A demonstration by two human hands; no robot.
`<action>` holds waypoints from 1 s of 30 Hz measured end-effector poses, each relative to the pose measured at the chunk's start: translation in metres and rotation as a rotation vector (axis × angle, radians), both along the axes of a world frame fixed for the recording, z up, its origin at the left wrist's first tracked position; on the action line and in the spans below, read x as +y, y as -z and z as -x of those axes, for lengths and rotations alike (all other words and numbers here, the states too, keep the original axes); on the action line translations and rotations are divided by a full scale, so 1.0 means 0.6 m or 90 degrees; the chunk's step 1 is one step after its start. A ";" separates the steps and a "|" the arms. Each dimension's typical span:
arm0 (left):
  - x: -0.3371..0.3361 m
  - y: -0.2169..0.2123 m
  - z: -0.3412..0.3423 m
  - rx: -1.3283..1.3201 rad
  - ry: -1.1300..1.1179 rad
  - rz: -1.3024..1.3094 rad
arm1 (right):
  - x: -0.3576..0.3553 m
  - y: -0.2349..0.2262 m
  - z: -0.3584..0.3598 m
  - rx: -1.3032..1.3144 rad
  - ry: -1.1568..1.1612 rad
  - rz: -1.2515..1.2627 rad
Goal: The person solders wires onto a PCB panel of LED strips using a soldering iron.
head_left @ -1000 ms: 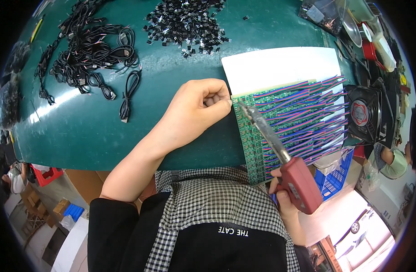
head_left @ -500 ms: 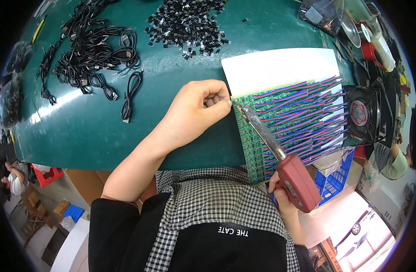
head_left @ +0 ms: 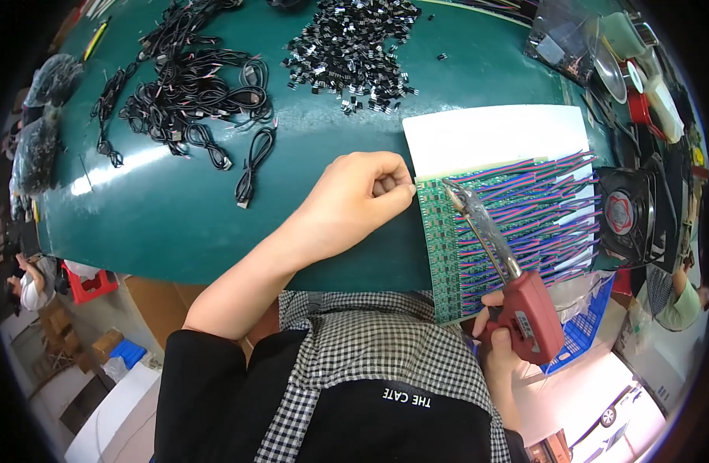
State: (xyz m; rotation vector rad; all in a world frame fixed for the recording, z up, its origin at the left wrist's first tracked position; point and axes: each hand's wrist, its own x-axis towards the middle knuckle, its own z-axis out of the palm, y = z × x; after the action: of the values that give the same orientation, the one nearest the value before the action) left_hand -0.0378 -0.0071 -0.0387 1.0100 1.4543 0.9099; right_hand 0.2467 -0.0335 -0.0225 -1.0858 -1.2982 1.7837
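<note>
While right hand [head_left: 499, 328] grips soldering gun [head_left: 516, 301] | left hand [head_left: 362, 193] fisted beside circuit panel [head_left: 447, 247]

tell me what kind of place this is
Most likely an electronics assembly bench in a workshop or small factory. The right hand holds a red soldering gun over a green circuit board panel strung with coloured wires, and heaps of black cables and small black components lie on the green table.
</note>
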 end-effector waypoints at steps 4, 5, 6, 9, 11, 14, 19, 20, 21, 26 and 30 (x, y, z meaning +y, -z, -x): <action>0.011 -0.020 0.046 0.299 -0.065 -0.054 | 0.000 0.004 -0.006 0.001 0.020 0.006; 0.015 -0.017 0.057 0.399 -0.130 -0.096 | -0.001 0.005 -0.005 0.005 0.018 0.006; 0.021 -0.013 0.064 0.402 -0.131 -0.096 | -0.001 0.006 -0.005 0.006 0.020 0.017; 0.036 0.004 0.075 0.474 -0.121 -0.084 | 0.001 0.008 -0.002 0.022 0.024 0.013; 0.038 0.016 0.078 0.562 -0.109 -0.183 | 0.000 0.007 -0.001 0.036 0.027 -0.001; 0.038 0.018 0.078 0.635 -0.068 -0.243 | 0.000 0.009 -0.001 0.032 0.035 0.008; 0.038 0.019 0.084 0.782 -0.002 -0.274 | 0.002 0.010 -0.001 0.031 0.038 -0.013; 0.038 0.019 0.087 0.780 -0.007 -0.286 | 0.002 0.010 0.001 0.032 0.038 -0.013; 0.037 0.019 0.088 0.778 -0.013 -0.297 | 0.003 0.010 0.003 0.032 0.048 -0.020; 0.036 0.020 0.088 0.707 -0.032 -0.253 | 0.003 0.008 0.004 0.030 0.059 -0.019; 0.036 0.016 0.082 0.657 -0.034 -0.251 | 0.005 0.007 0.003 0.025 0.056 -0.012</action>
State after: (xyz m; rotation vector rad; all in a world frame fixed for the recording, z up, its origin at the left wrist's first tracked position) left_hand -0.0871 0.0145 -0.0485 1.9123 2.1840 0.7395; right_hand 0.2450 -0.0308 -0.0270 -1.0750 -1.2238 1.7161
